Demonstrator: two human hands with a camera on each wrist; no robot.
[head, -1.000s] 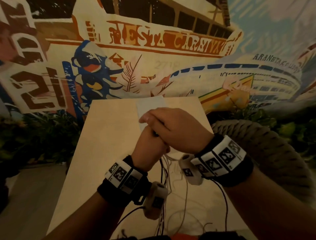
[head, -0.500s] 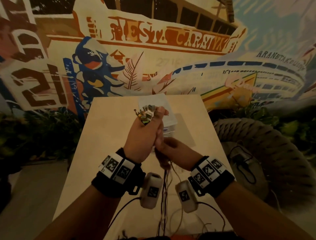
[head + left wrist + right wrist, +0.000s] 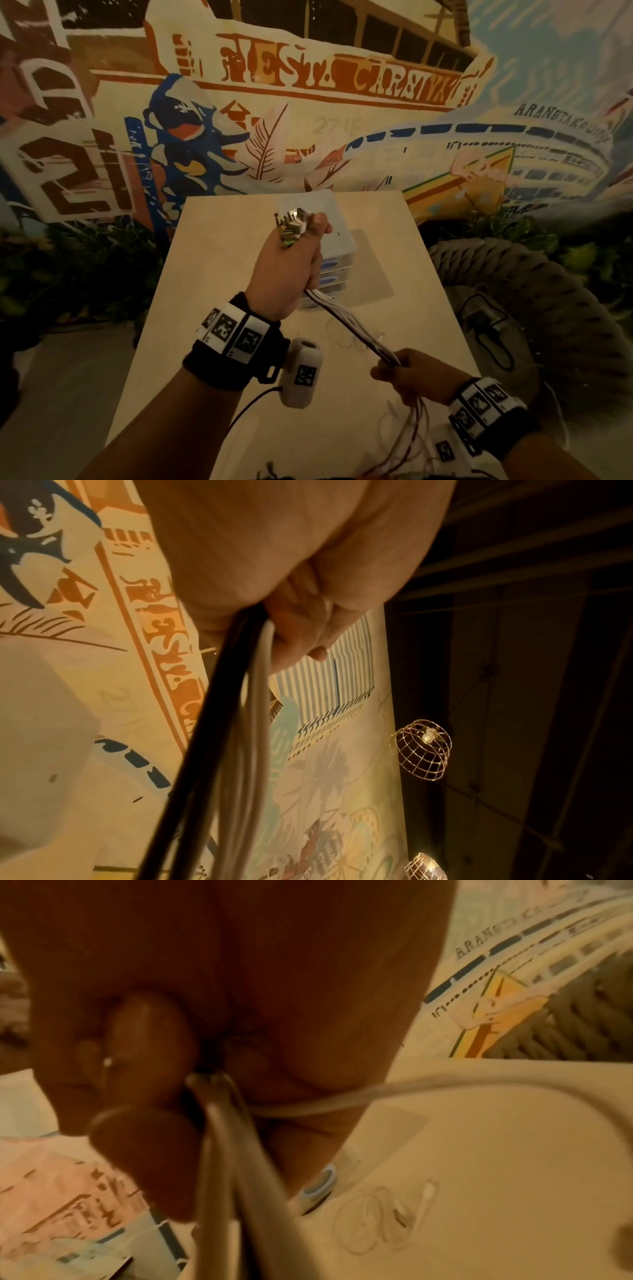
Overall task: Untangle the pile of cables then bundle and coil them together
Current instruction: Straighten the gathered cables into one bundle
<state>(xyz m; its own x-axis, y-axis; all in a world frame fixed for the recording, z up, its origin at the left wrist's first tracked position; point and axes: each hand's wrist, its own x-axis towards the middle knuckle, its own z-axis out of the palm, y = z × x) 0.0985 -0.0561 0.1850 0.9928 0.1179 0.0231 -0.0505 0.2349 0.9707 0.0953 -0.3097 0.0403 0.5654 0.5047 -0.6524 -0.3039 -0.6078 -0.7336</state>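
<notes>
The left hand (image 3: pixel 287 260) fists the taut bundle of thin black and white cables (image 3: pixel 352 325) below its metal plugs (image 3: pixel 291 222); the right hand (image 3: pixel 411 373) clasps it lower down. Untangling looks mostly done; loose tails and coiling remain.

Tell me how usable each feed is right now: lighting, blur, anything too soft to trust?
Head view: dim, warm light, wide-angle bending at the edges, yet the left hand, right hand and taut cable bundle read clearly. Left wrist view: cables close and soft, lamps glaring against dark. Right wrist view: motion-blurred and shadowed; fingers smear, the small coiled cable on the table is soft.
</notes>
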